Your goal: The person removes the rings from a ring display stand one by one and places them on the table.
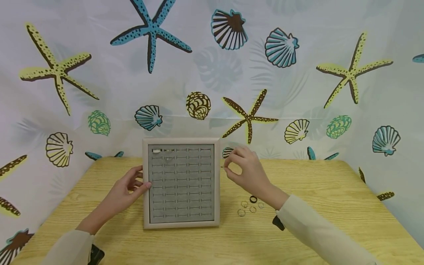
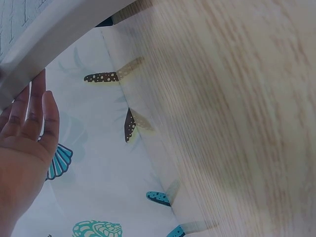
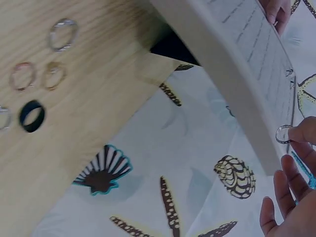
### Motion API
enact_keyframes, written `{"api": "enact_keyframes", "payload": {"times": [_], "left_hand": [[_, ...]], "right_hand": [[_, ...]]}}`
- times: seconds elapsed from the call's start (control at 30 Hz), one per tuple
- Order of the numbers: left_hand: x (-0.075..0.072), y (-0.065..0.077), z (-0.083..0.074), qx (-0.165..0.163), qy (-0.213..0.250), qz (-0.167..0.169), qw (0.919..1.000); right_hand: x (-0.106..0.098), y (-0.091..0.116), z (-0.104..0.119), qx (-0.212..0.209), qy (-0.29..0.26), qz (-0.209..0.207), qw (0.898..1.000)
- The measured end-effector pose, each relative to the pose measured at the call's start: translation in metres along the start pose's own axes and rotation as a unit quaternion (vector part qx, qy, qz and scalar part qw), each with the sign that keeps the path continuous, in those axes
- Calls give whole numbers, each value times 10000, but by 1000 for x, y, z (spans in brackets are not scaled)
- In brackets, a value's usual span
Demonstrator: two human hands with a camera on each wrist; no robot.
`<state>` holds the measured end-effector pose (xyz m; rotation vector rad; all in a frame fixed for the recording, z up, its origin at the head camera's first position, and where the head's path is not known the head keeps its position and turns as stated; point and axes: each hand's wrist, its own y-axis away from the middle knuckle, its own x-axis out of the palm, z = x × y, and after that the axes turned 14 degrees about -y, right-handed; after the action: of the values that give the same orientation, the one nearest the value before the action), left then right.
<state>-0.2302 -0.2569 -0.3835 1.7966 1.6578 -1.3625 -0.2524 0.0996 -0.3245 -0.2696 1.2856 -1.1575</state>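
Observation:
A ring display board, grey slotted padding in a pale frame, stands leaning back on the table. My left hand grips its left edge, thumb on the front and fingers behind; the left wrist view shows those fingers against the frame. Between thumb and index finger, my right hand pinches a ring, just off the board's right edge. The board's upper left slots hold a silver ring and two thinner rings, one in the top row and one lower.
On the table right of the board lie several loose rings, among them a black ring, a gold ring and a silver ring. A patterned cloth hangs behind the wooden table.

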Motion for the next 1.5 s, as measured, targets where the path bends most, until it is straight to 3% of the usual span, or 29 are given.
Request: {"api": "enact_keyframes", "payload": {"times": [0.5,0.77,1.13,1.5], "left_hand": [[-2,0,-3,-92,36,83,9999],[-2,0,-3,-96,-11,72,9999],[-2,1,-2,-86,34,50,9999],[-1,0,3,-148,-73,58,9998]], "right_hand": [[-8,69,-25,475,392,792,9950],[-9,97,-33,946,445,1573,9820],[-8,109,-35,1282,78,2603,9570],[-4,109,-39,1359,8,2858,9486]]}}
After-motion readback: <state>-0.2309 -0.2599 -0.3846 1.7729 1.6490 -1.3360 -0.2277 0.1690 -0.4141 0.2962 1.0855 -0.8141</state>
